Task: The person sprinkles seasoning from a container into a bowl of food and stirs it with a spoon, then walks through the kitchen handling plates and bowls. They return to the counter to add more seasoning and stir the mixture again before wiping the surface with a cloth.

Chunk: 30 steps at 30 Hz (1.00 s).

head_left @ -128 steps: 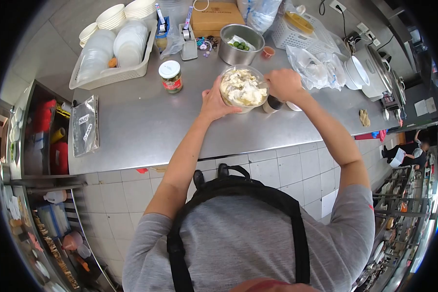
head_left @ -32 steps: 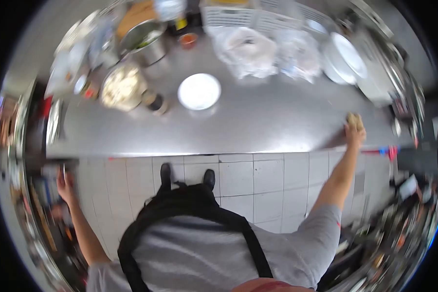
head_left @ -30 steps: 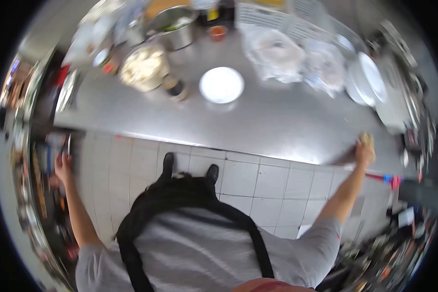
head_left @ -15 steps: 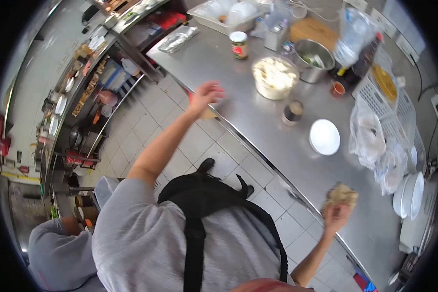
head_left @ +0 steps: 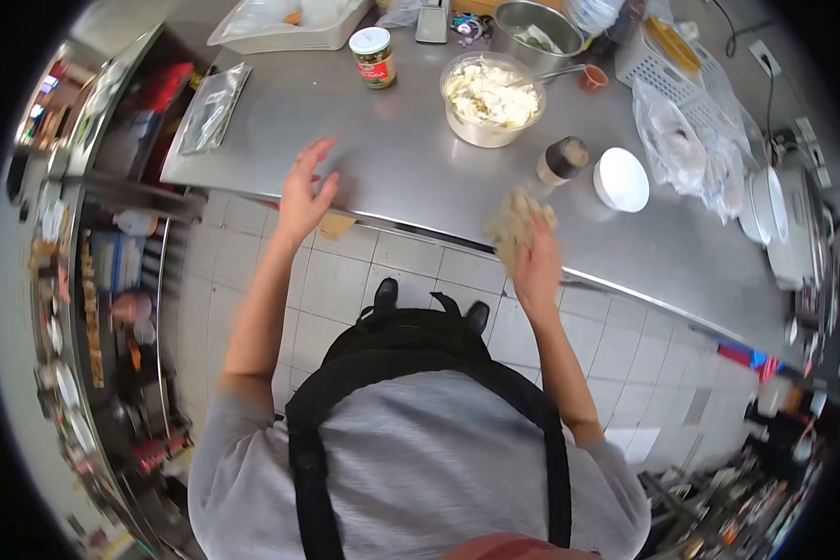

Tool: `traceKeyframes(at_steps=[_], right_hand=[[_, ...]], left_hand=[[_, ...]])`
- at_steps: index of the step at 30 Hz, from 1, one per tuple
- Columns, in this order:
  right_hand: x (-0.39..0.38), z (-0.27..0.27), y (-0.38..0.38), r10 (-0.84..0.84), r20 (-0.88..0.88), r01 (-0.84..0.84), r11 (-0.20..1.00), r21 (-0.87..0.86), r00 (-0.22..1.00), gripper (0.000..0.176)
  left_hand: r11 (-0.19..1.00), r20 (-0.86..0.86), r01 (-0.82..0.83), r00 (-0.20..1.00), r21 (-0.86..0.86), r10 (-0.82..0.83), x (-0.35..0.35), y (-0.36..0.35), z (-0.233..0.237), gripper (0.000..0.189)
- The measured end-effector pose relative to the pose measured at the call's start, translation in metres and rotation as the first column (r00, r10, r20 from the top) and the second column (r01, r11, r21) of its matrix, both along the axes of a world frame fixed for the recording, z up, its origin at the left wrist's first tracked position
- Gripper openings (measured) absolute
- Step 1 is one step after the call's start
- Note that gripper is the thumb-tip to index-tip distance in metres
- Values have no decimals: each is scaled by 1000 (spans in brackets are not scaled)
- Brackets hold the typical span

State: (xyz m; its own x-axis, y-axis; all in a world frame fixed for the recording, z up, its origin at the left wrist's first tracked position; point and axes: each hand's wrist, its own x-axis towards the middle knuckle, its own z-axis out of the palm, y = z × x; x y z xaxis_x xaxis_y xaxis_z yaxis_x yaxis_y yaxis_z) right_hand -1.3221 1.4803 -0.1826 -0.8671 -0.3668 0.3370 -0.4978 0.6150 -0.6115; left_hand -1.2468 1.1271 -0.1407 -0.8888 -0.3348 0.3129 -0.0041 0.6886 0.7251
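Observation:
My right hand holds a crumpled beige cloth at the front edge of the steel counter, just below a small dark shaker jar. My left hand hovers with fingers spread over the counter's front left part, holding nothing. Behind them stands a clear bowl of creamy white mix, with a green-lidded jar to its left and a small white dish to its right.
A metal bowl with green pieces, a white rack of dishes, plastic bags and a white basket line the back. A foil pouch lies at the left end. Shelves stand left of me.
I turned back to face the counter. My right hand carried the cloth from the counter's far right end to its middle front edge. My left hand swung in from the shelves to over the counter.

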Motion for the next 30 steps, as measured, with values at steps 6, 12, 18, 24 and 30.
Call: traceKeyframes(at_steps=[6, 12, 18, 24, 30], right_hand=[[-7, -16, -185, -77, -248, 108, 988, 113, 966, 32], [2, 6, -250, 189, -35, -192, 939, -286, 981, 25], [-8, 33, -113, -449, 210, 487, 851, -198, 869, 41], [-76, 18, -45, -539, -14, 485, 768, -419, 842, 71], [-103, 21, -35, -191, 153, 243, 810, -534, 970, 71]], left_hand=[[997, -29, 73, 997, 13, -73, 44, -45, 4, 39], [974, -83, 179, 978, -137, -192, 5, -47, -6, 33], [889, -34, 236, 962, -392, -271, -47, -20, -26, 10], [852, -82, 138, 975, -505, -207, -86, -21, -37, 9], [908, 48, 204, 979, -365, -200, -66, -22, -16, 18]])
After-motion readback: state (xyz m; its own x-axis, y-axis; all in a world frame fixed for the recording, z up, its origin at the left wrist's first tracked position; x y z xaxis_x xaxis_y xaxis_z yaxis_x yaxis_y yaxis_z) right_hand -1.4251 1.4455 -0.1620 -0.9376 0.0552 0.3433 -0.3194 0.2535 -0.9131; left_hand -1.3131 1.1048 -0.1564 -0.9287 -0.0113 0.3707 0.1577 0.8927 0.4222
